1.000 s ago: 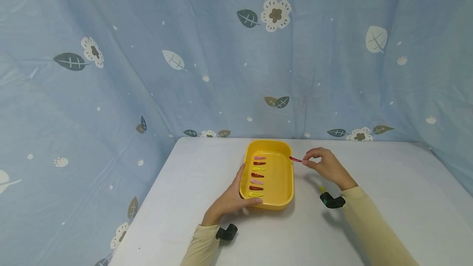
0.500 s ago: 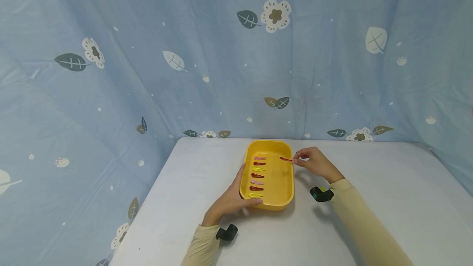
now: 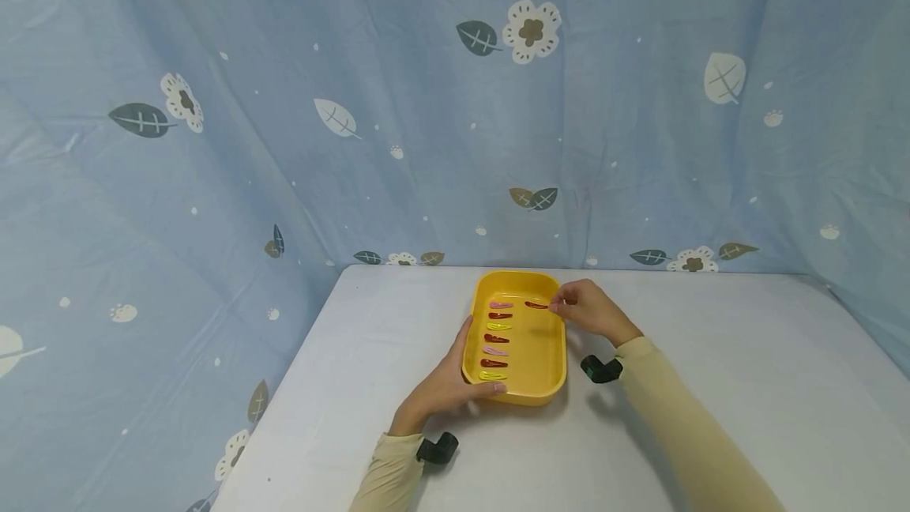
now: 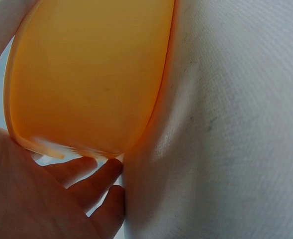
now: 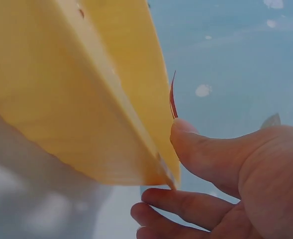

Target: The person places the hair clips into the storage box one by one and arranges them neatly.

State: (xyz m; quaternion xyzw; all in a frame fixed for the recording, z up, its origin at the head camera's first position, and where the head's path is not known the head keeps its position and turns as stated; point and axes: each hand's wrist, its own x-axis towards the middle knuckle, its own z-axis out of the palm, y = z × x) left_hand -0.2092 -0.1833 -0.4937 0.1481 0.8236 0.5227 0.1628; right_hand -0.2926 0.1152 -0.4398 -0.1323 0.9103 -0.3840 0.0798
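A yellow plastic tray stands on the white table. My left hand grips its near left corner, the thumb over the near rim and the fingers along the left side; the left wrist view shows several fingertips against the tray's wall. Over the tray's right rim, my right hand pinches a red snap hair clip by one end, its tip pointing left above the tray. In the right wrist view, the clip sticks up past the thumb. A column of several clips lies in the tray's left half: a pink clip, a yellow clip and others.
The white tabletop extends on both sides of the tray. Behind it and to the left hangs a blue curtain with leaves and flowers. A black wrist camera sits at the left wrist, another black camera at the right.
My right hand has moved left with the red hair clip, from beside the tray to over its right rim. The left hand and the tray have stayed in place.
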